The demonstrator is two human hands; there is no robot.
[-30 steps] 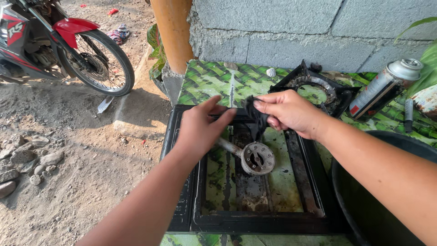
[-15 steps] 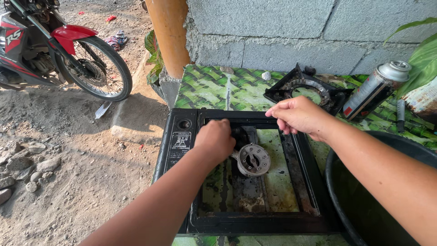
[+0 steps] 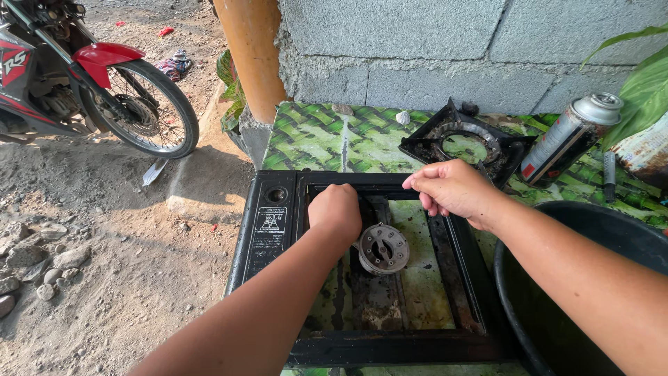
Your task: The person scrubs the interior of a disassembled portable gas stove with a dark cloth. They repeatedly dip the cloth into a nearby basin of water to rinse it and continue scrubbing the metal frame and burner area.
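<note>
- A grey block wall (image 3: pixel 431 42) stands at the back, and an orange post (image 3: pixel 252 49) stands beside it.
- A red and black motorbike (image 3: pixel 83 83) is parked on the sandy ground (image 3: pixel 104 278) on the left. Its front wheel (image 3: pixel 142 108) is close to the post.
- A table with a green woven-pattern cover (image 3: pixel 327 139) sits against the wall.
- A big black tub (image 3: pixel 557 278) sits at the right, under the right arm.
- A black stove frame (image 3: pixel 268 230) lies flat on the green table, in the middle. Its top is off, so you can see inside it.
- The left hand (image 3: pixel 336 211) is curled into a fist inside the frame, near the back edge. It is just beside the burner. I cannot tell what it holds, because the fingers are hidden.
- The right hand (image 3: pixel 452 191) rests on the back right edge of the frame. Its fingers are bent and pinched together at the tips, but I cannot tell if they hold anything.
- A black pot stand (image 3: pixel 463 143) with a ring in it lies on the table behind the right hand.
- A gas can (image 3: pixel 567 139) with a silver top leans at the right, near some green leaves (image 3: pixel 643 83).
- A round metal burner (image 3: pixel 383 248) sits in the middle of the frame, on a thin pipe.
- A small pale stone (image 3: pixel 403 118) lies on the table by the wall.
</note>
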